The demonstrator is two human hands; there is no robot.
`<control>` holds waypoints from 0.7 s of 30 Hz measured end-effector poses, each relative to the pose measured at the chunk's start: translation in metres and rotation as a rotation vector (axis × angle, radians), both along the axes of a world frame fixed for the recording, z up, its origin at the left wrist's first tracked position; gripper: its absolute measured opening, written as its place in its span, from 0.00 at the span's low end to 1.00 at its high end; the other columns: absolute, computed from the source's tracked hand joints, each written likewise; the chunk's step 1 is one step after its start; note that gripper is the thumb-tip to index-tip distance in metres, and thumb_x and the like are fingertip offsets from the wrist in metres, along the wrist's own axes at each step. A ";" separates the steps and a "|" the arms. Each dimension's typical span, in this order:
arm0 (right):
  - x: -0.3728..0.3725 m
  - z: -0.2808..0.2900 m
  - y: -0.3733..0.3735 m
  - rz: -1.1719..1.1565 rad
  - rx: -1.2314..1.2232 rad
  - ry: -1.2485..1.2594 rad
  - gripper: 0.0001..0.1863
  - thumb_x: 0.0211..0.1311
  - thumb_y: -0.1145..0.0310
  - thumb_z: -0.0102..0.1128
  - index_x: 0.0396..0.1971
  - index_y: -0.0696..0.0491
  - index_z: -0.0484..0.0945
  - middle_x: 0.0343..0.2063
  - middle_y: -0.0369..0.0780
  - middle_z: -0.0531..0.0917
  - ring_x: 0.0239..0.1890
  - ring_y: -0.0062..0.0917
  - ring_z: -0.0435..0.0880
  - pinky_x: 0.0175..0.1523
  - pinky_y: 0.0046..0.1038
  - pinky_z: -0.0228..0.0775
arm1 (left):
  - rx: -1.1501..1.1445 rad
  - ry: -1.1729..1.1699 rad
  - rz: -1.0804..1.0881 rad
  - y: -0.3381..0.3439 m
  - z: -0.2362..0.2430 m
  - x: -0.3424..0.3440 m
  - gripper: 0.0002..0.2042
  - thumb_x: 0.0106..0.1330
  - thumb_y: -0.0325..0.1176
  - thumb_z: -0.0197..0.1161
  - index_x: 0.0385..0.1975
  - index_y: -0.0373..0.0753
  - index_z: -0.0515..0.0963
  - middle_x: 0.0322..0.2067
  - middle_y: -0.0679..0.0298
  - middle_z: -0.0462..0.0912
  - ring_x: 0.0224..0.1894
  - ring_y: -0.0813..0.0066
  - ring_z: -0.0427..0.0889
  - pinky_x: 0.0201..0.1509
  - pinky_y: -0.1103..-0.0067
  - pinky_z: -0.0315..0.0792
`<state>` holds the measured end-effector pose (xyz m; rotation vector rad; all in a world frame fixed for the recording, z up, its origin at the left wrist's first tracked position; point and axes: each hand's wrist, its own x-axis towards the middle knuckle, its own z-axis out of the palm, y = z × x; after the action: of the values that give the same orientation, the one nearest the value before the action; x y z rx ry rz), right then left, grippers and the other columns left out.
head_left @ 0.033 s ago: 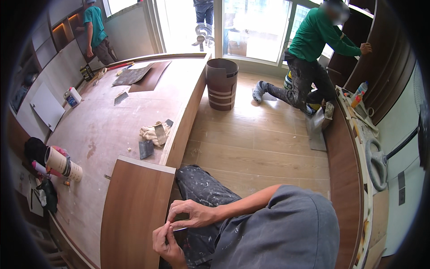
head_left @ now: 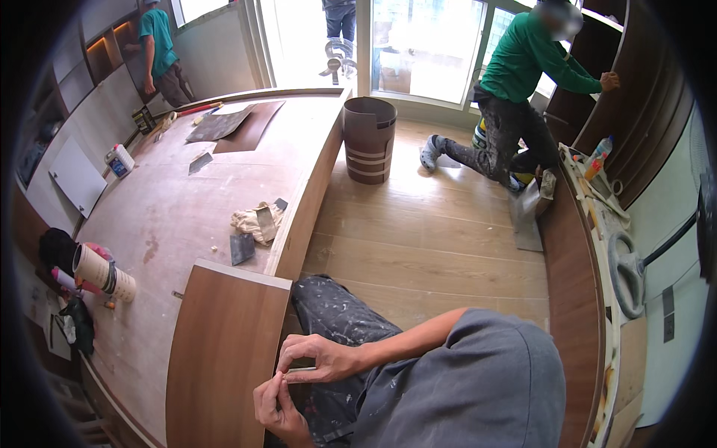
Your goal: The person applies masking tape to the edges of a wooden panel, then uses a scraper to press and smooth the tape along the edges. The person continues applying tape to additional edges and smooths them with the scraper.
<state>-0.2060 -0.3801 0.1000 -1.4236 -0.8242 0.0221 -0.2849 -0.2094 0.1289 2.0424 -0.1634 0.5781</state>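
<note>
My right hand (head_left: 320, 358) reaches in from the right, its thumb and index finger pinched together. My left hand (head_left: 282, 412) comes up from the lower edge, and its fingertips meet those of the right hand. Whatever is between the fingertips is too small to make out. Both hands are beside the long edge of a brown wood-grain board (head_left: 224, 340), which lies over the corner of a raised platform (head_left: 187, 190). Below the hands are my dark, paint-spattered trousers (head_left: 340, 310).
On the platform are a crumpled cloth (head_left: 254, 220), a dark scraper plate (head_left: 242, 249), dark sheets (head_left: 250, 128), a cardboard tube (head_left: 104, 275) and a white bottle (head_left: 119, 160). A rolled brown sheet (head_left: 370, 142) stands beyond. A person in green (head_left: 515, 67) kneels far right; another (head_left: 157, 48) stands far left.
</note>
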 end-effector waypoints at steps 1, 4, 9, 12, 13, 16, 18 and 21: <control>-0.002 0.006 -0.001 -0.007 0.003 -0.031 0.10 0.66 0.67 0.70 0.42 0.56 0.85 0.40 0.40 0.85 0.47 0.33 0.81 0.54 0.35 0.74 | 0.003 -0.014 0.016 -0.001 0.000 -0.003 0.07 0.71 0.21 0.64 0.44 0.31 0.86 0.36 0.57 0.83 0.40 0.69 0.84 0.45 0.75 0.78; -0.005 0.012 -0.006 -0.040 0.013 -0.117 0.08 0.65 0.71 0.70 0.41 0.56 0.85 0.40 0.39 0.85 0.47 0.33 0.80 0.53 0.35 0.74 | 0.026 -0.035 0.053 -0.005 -0.005 -0.007 0.07 0.71 0.21 0.64 0.45 0.31 0.86 0.36 0.57 0.83 0.40 0.68 0.84 0.47 0.74 0.78; -0.009 -0.003 -0.002 -0.083 0.013 -0.036 0.08 0.63 0.75 0.71 0.41 0.55 0.84 0.37 0.39 0.84 0.44 0.33 0.81 0.50 0.35 0.75 | 0.053 -0.073 0.090 -0.015 -0.006 -0.007 0.09 0.69 0.20 0.66 0.46 0.33 0.87 0.36 0.56 0.83 0.39 0.66 0.83 0.44 0.72 0.78; -0.004 0.002 0.000 -0.090 -0.040 -0.034 0.09 0.59 0.76 0.73 0.38 0.54 0.84 0.35 0.39 0.83 0.42 0.34 0.81 0.48 0.35 0.74 | 0.041 -0.088 0.120 -0.013 -0.003 -0.003 0.10 0.66 0.18 0.68 0.46 0.34 0.87 0.36 0.56 0.83 0.37 0.63 0.83 0.42 0.71 0.78; 0.000 0.002 0.001 -0.119 -0.052 -0.073 0.10 0.57 0.77 0.74 0.38 0.53 0.84 0.34 0.38 0.83 0.41 0.34 0.81 0.49 0.36 0.75 | 0.052 -0.103 0.117 -0.012 -0.002 0.002 0.10 0.65 0.18 0.68 0.45 0.32 0.87 0.36 0.55 0.84 0.37 0.62 0.84 0.42 0.70 0.79; 0.014 0.004 0.008 -0.139 -0.093 -0.226 0.09 0.53 0.76 0.74 0.33 0.51 0.83 0.27 0.38 0.80 0.35 0.36 0.81 0.51 0.39 0.72 | -0.038 -0.101 0.128 -0.009 0.000 0.009 0.08 0.64 0.18 0.70 0.42 0.32 0.86 0.36 0.56 0.87 0.36 0.65 0.85 0.42 0.73 0.79; 0.013 -0.001 0.010 -0.141 -0.099 -0.197 0.08 0.54 0.76 0.73 0.34 0.52 0.84 0.27 0.38 0.84 0.35 0.34 0.82 0.56 0.40 0.72 | -0.336 0.136 0.176 -0.012 0.000 0.001 0.10 0.64 0.20 0.72 0.44 0.34 0.86 0.37 0.59 0.86 0.36 0.71 0.84 0.41 0.77 0.78; 0.009 -0.001 0.008 -0.123 -0.125 -0.097 0.06 0.57 0.76 0.73 0.34 0.53 0.84 0.31 0.36 0.88 0.36 0.29 0.85 0.60 0.41 0.71 | -0.484 0.143 0.160 -0.006 -0.011 -0.006 0.11 0.65 0.20 0.71 0.46 0.33 0.85 0.43 0.63 0.83 0.39 0.79 0.81 0.44 0.81 0.75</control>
<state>-0.1970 -0.3724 0.0986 -1.6010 -0.8247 -0.0914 -0.2905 -0.2151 0.1180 1.6234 0.2098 0.5090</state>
